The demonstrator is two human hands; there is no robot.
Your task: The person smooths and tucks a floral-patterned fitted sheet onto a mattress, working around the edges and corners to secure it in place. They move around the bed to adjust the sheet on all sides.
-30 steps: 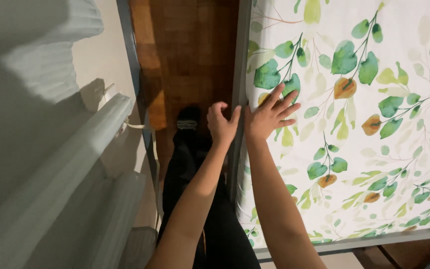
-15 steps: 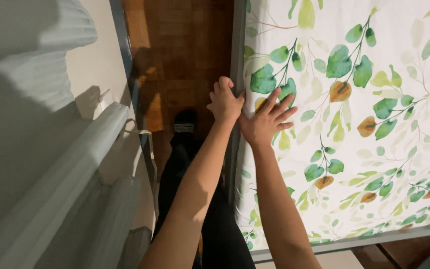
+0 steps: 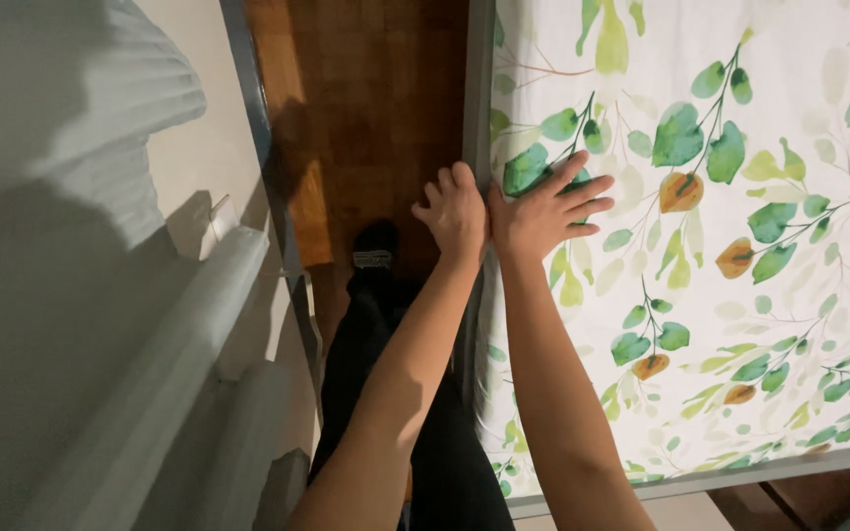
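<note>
A white bedsheet (image 3: 740,295) printed with green and orange leaves covers a bed on the right. My right hand (image 3: 543,211) lies flat on the sheet near its left edge, fingers spread. My left hand (image 3: 455,211) is curled with its fingers at the side edge of the bed (image 3: 479,98), right beside my right hand. Whether it grips the sheet's edge or only presses it I cannot tell. Both forearms reach up from the bottom of the view.
Brown parquet floor (image 3: 366,108) runs between the bed and the wall. My dark-trousered leg and dark-socked foot (image 3: 376,246) stand in that gap. White pleated curtains (image 3: 71,147) and a pale wall fill the left. The bed's grey frame edge (image 3: 700,477) shows at bottom right.
Both hands have slid farther along the bed's side edge, and they now sit closer together. The right hand has flattened on the sheet.
</note>
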